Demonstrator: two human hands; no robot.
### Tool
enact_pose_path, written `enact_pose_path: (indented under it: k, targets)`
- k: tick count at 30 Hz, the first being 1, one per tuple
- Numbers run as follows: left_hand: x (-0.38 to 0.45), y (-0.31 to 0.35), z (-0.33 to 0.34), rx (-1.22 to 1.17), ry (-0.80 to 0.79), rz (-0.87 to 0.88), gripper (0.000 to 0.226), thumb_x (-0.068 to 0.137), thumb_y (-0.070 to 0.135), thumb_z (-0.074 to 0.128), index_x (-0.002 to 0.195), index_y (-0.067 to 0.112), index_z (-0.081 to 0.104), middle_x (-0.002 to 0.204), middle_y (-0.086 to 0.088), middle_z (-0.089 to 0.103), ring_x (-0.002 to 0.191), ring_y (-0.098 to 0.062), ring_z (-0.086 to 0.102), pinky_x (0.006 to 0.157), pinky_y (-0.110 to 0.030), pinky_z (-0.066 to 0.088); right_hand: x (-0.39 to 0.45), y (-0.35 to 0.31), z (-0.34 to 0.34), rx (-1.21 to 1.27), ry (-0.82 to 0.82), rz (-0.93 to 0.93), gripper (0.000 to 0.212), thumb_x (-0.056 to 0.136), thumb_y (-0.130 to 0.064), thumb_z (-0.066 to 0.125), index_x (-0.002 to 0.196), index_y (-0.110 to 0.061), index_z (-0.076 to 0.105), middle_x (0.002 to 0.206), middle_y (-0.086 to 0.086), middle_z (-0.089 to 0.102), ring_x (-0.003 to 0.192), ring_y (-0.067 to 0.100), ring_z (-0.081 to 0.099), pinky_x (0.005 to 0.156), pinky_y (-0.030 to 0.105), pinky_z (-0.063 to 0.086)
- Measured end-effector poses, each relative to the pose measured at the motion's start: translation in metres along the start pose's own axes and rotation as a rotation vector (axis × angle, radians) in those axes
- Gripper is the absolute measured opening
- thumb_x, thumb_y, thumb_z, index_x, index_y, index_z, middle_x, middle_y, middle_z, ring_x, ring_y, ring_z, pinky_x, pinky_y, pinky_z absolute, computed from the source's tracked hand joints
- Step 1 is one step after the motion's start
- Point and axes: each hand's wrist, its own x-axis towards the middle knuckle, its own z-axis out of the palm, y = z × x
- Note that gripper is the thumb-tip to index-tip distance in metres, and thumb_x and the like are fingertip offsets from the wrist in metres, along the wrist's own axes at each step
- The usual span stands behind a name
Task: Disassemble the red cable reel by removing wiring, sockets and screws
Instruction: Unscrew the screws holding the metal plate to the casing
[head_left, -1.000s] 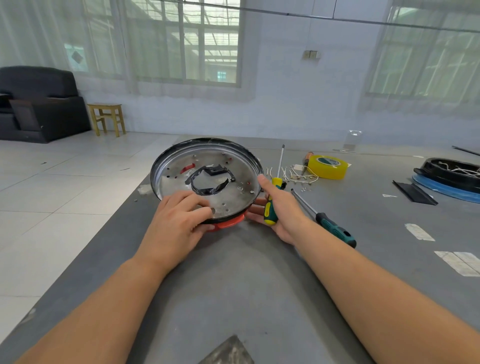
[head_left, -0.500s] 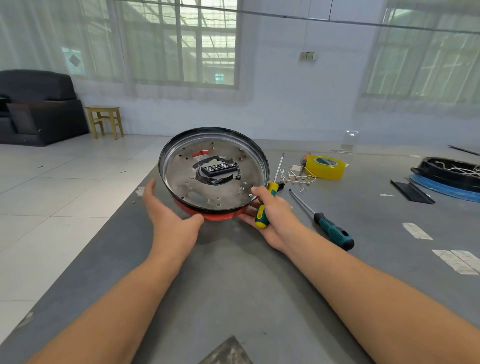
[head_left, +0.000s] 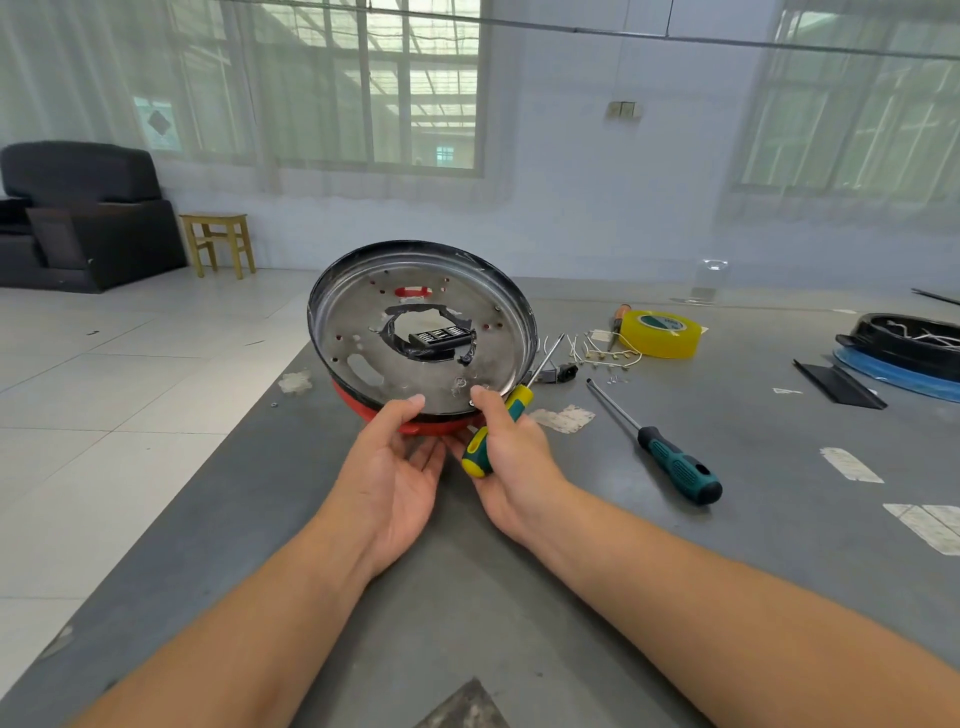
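Head view: red cable reel (head_left: 421, 332) is tilted up above the desk (head_left: 519, 597), steel face toward the person, prob. to inspect the hub. Left hand (head_left: 397, 483) pinches near rim, thumb on top, fingers beneath. Right hand (head_left: 511, 457) grips rim plus yellow-green screwdriver (head_left: 496, 428), kept ready for screws.

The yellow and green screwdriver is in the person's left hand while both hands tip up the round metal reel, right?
Not quite. In the head view, the yellow and green screwdriver is gripped in the right hand, not the left. The left hand holds only the near rim of the round metal reel, which both hands tip up.
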Motion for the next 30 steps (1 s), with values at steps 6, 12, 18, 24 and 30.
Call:
enact_pose_path:
  k: [6,12,18,24,30]
  targets:
    - [0.006,0.006,-0.009,0.077,0.093,-0.029,0.050,0.097,0.013,0.070,0.145,0.011,0.057,0.127,-0.027,0.072,0.120,-0.035,0.071,0.105,-0.040,0.056,-0.005,0.000,0.001,-0.183,-0.102,-0.033,0.026,0.100,-0.028,0.065,0.120,-0.013,0.070,0.113,0.006,0.077,0.102,0.020,0.072,0.079,0.031,0.055]
    - [0.012,0.015,-0.019,0.107,0.082,-0.056,0.051,0.099,0.003,0.058,0.149,-0.001,0.047,0.124,-0.035,0.069,0.110,-0.048,0.073,0.091,-0.052,0.064,-0.001,-0.010,-0.011,-0.330,-0.099,-0.014,0.027,0.104,-0.041,0.055,0.113,-0.019,0.067,0.110,0.005,0.076,0.096,0.023,0.075,0.085,0.037,0.061]
    - [0.023,0.023,-0.030,0.085,0.109,0.051,0.060,0.098,-0.011,0.050,0.149,0.018,0.040,0.135,-0.030,0.062,0.097,-0.053,0.075,0.075,-0.063,0.064,-0.007,-0.036,-0.041,-0.663,-0.078,-0.065,0.017,0.103,-0.019,0.041,0.090,-0.009,0.044,0.078,0.014,0.066,0.047,0.023,0.056,0.042,0.028,0.044]
    - [0.031,0.022,-0.031,0.135,0.168,0.136,0.051,0.105,-0.006,0.051,0.147,0.020,0.039,0.140,-0.019,0.060,0.113,-0.047,0.069,0.067,-0.059,0.065,-0.030,-0.035,-0.059,-1.187,-0.202,-0.370,0.012,0.101,-0.036,0.058,0.097,-0.025,0.062,0.075,-0.005,0.065,0.064,0.015,0.059,0.063,0.032,0.050]
    - [0.036,0.030,-0.039,0.181,0.182,0.227,0.046,0.106,-0.002,0.056,0.149,0.010,0.043,0.139,-0.018,0.066,0.116,-0.040,0.071,0.071,-0.049,0.067,-0.035,-0.033,-0.068,-1.314,-0.225,-0.451,0.020,0.096,-0.043,0.064,0.115,-0.044,0.059,0.095,-0.028,0.068,0.090,-0.002,0.061,0.072,0.007,0.044]
